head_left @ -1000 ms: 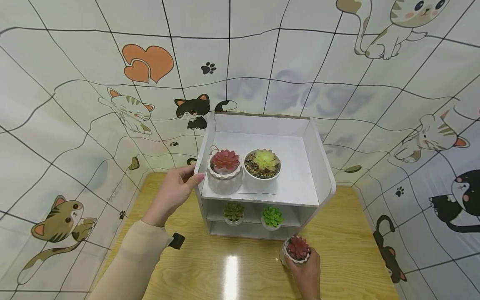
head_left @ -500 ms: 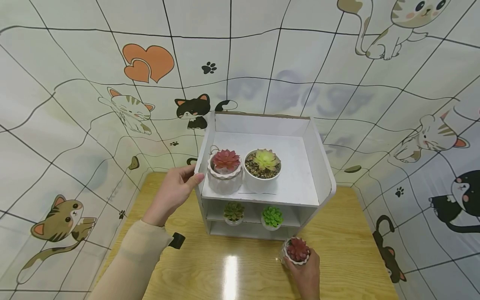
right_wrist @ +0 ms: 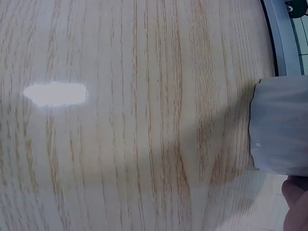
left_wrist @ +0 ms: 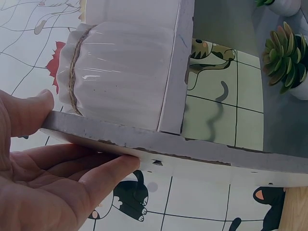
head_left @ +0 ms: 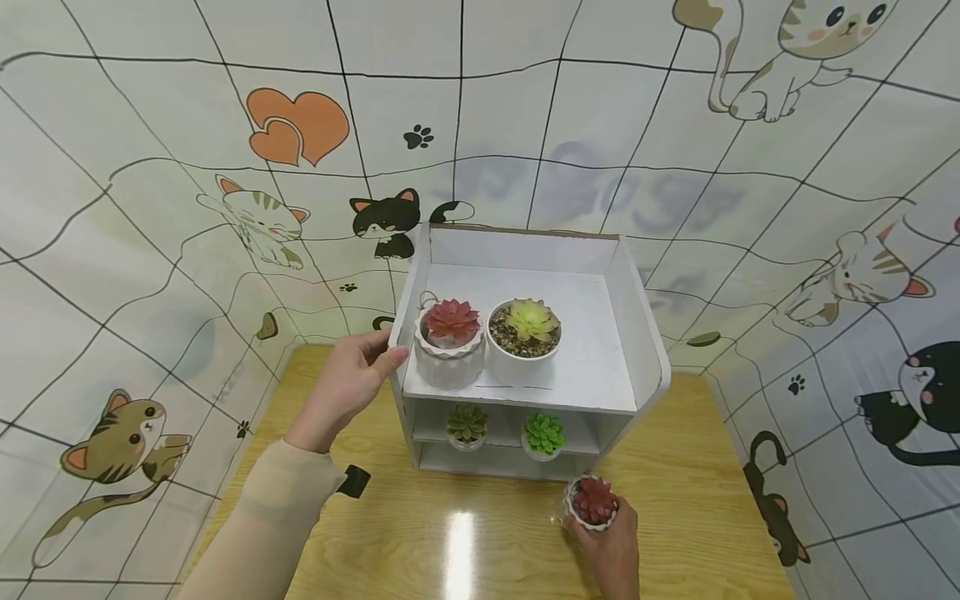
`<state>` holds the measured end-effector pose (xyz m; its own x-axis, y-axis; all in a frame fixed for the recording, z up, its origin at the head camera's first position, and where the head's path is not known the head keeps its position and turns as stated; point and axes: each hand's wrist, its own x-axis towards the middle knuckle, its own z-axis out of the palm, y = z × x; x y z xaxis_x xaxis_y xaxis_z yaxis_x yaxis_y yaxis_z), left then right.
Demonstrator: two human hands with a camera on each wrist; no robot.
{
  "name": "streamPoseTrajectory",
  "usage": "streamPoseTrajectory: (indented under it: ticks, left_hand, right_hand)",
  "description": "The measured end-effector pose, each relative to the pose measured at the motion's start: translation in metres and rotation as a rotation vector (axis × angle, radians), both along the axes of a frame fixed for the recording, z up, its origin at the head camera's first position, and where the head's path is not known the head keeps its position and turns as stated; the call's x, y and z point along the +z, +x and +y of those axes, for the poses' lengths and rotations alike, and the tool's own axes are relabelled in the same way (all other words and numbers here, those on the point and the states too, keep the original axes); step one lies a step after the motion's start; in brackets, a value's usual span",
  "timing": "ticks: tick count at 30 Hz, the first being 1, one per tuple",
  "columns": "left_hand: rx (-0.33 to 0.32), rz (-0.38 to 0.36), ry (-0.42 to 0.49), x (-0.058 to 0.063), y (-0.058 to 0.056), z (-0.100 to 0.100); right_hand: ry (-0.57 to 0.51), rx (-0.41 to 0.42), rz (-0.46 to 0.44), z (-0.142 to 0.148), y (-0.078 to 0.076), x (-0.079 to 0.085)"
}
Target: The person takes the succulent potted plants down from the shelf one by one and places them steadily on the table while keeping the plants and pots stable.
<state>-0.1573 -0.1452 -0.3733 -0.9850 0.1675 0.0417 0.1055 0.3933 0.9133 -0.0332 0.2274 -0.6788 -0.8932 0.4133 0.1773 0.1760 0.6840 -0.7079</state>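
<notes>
My left hand [head_left: 339, 390] pinches the left side panel of a small white shelf [head_left: 592, 333]. In the left wrist view, thumb and fingers lie on opposite faces of the panel [left_wrist: 202, 153]. On the wooden table by the shelf's front right corner, my right hand [head_left: 613, 546] holds a potted red succulent [head_left: 595, 502]; its whitish pot [right_wrist: 280, 126] shows in the right wrist view. The shelf's top carries another red succulent [head_left: 452, 320] in a white ruffled pot, and a yellow-green succulent [head_left: 532, 319] in a round white pot beside it.
Two small potted succulents, one dark green [head_left: 467, 423] and one bright green [head_left: 545, 433], stand on the shelf's lower level. A wall cloth [head_left: 495, 117] with cats and grid lines encloses the wooden table [head_left: 405, 542] at the back and sides.
</notes>
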Motion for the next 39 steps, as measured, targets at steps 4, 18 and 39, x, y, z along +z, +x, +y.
streamPoseTrajectory:
  ticks: [4, 18, 39]
  left_hand:
    - [0.004, 0.000, -0.005, 0.000, 0.001, 0.000]
    - [0.007, -0.009, 0.004, 0.001, 0.000, 0.000]
    - [0.009, 0.001, -0.005, 0.000, 0.001, 0.000]
  right_hand:
    - [-0.022, 0.013, -0.041, 0.002, 0.001, 0.003]
    - [0.026, 0.117, 0.030, 0.006, 0.006, 0.016]
    - [0.184, 0.202, 0.245, -0.006, -0.001, 0.092]
